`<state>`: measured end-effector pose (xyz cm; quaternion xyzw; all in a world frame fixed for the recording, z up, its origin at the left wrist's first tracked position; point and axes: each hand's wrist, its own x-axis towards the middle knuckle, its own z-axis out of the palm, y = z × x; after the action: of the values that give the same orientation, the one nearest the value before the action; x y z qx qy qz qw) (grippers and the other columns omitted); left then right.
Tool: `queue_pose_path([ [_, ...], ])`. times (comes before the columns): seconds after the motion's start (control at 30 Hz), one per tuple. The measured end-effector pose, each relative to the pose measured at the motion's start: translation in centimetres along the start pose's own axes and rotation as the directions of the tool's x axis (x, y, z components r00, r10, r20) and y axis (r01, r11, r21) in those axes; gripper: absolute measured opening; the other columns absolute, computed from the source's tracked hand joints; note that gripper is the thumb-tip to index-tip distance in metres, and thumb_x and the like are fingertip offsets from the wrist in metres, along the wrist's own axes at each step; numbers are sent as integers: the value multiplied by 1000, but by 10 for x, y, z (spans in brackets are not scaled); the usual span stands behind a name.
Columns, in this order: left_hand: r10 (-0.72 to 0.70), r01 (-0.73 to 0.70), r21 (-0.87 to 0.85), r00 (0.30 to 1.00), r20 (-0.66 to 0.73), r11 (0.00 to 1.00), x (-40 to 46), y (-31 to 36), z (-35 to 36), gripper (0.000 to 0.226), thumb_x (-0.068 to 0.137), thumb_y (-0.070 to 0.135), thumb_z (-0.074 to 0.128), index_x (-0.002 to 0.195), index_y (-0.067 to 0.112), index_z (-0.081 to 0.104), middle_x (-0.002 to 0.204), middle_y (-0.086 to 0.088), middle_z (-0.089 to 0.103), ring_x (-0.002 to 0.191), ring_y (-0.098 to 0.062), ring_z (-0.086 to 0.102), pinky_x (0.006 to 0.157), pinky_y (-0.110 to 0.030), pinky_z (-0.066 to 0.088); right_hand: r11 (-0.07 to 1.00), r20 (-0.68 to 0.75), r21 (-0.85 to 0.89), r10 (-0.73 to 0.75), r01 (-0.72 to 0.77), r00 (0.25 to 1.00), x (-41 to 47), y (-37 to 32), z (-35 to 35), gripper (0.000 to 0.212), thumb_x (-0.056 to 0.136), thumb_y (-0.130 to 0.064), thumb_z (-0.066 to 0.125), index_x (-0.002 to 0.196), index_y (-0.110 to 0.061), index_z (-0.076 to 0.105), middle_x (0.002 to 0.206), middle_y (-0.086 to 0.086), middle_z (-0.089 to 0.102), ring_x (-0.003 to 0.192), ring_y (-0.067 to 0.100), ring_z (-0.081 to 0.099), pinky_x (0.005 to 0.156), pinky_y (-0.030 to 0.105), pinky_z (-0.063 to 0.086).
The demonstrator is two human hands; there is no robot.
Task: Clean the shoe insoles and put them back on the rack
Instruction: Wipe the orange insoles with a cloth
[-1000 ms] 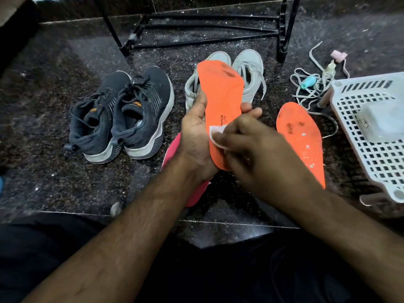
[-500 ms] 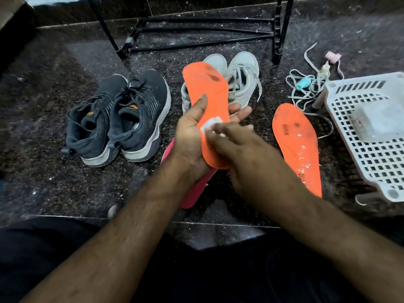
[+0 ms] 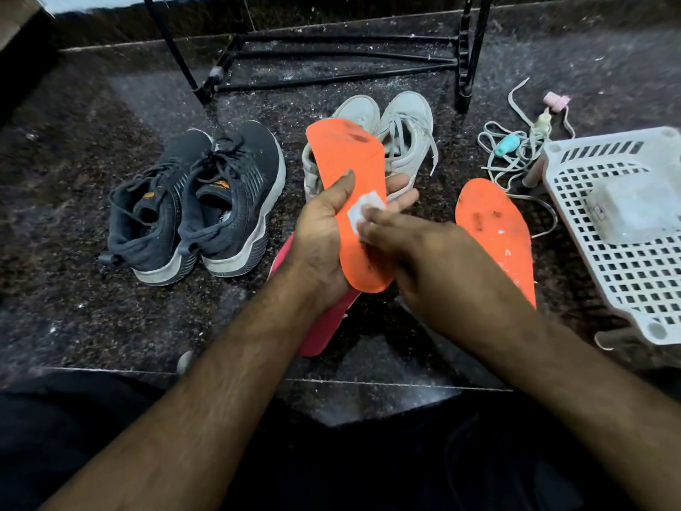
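Since the earlier frames your right hand (image 3: pixel 416 260) has carried the white wipe (image 3: pixel 365 212) a short way up the orange insole (image 3: pixel 355 201), from the lower middle toward the centre, while your left hand (image 3: pixel 324 234) has kept its hold. At present the left hand is wrapped round the insole from behind, thumb laid on its face and fingertips showing past the right edge; the insole stands raised above the floor (image 3: pixel 92 319), toe end pointing away from you, in front of the grey shoes (image 3: pixel 390 130). Your right hand's fingers press the wipe flat against the insole's face; whether they pinch it as well cannot be told. For a sound result, in my judgement, keep the backing hand firm so the insole does not flex, and work the strokes on toward the dark smudges near the toe, which look untouched. Count of items: two orange insoles, one in hand and a second insole (image 3: pixel 497 234) lying face up on the floor to your right, speckled with pale marks; one pink insole (image 3: pixel 324 330) partly hidden beneath your left wrist; two dark shoes (image 3: pixel 199 201); two grey shoes; one white basket (image 3: pixel 626 274); one loose tangle of laces (image 3: pixel 516 149); one black rack (image 3: pixel 331 57) behind, its lower bars bare.
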<state>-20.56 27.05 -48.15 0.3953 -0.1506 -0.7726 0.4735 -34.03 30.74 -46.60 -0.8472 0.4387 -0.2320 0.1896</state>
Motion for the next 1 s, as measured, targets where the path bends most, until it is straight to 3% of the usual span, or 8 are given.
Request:
queue_pose_path([
  [0.13, 35, -34, 22, 998, -48, 999, -2, 0, 2, 50, 106, 33, 30, 122, -4, 60, 102, -17, 74, 95, -28, 71, 91, -41, 53, 998, -120, 28, 60, -57, 991, -3, 2, -10, 33, 73, -14, 53, 94, -18, 78, 95, 2, 76, 87, 26, 71, 78, 36, 55],
  [0.3, 92, -91, 17, 994, -62, 996, -4, -6, 10, 59, 75, 12, 60, 132, -3, 53, 106, -26, 60, 85, -33, 63, 80, -44, 58, 994, -264, -45, 84, -100, 961, 3, 18, -23, 39, 79, -8, 54, 112, -16, 74, 117, -2, 72, 109, 22, 63, 98, 30, 46],
  [0.43, -7, 6, -67, 1000, -15, 998, -3, -5, 6, 51, 84, 22, 54, 127, -4, 56, 113, -22, 58, 94, -29, 59, 112, -44, 39, 996, -99, -86, 7, -15, 995, 5, 20, -8, 37, 80, -14, 54, 110, -19, 76, 118, -3, 72, 108, 30, 62, 95, 32, 49],
  [0.57, -9, 9, -2, 998, -61, 1000, -2, -3, 3, 55, 102, 35, 43, 139, -5, 51, 110, -27, 69, 92, -33, 70, 77, -43, 62, 997, -10, -73, -23, 22, 1000, 1, 13, -2, 32, 85, -27, 50, 100, -21, 78, 100, -2, 76, 88, 28, 66, 73, 39, 57],
  [0.67, 126, -123, 27, 986, -107, 992, 0, -4, 4, 44, 106, 21, 43, 142, -4, 43, 119, -30, 67, 84, -35, 74, 62, -43, 61, 1000, 28, -14, -6, 7, 1000, 0, 14, -9, 21, 80, -21, 63, 97, -23, 76, 95, -3, 74, 88, 24, 69, 75, 38, 57],
  [0.77, 211, -201, 84, 968, -136, 976, 1, -7, 4, 37, 103, 5, 46, 140, -1, 45, 103, -24, 73, 72, -30, 74, 56, -42, 60, 995, -58, 34, 98, -96, 993, 1, 23, -23, 20, 81, -16, 71, 98, -26, 71, 97, -7, 72, 89, 16, 67, 78, 29, 49],
  [0.9, 205, -184, 216, 975, -82, 959, 0, -13, 5, 41, 103, 4, 46, 143, 10, 43, 126, -26, 65, 98, -44, 71, 69, -55, 62, 983, -309, 40, 182, -179, 933, 6, 34, -37, 25, 84, -10, 65, 107, -19, 64, 102, -2, 66, 92, 15, 60, 83, 32, 47],
  [1.0, 245, -211, 278, 965, -92, 937, -1, -18, 7, 36, 102, 5, 51, 138, 8, 50, 118, -23, 69, 93, -39, 70, 77, -57, 60, 985, -260, -28, 160, -173, 952, 8, 37, -28, 26, 85, -12, 68, 110, -19, 69, 99, 2, 64, 91, 20, 62, 81, 33, 47],
])
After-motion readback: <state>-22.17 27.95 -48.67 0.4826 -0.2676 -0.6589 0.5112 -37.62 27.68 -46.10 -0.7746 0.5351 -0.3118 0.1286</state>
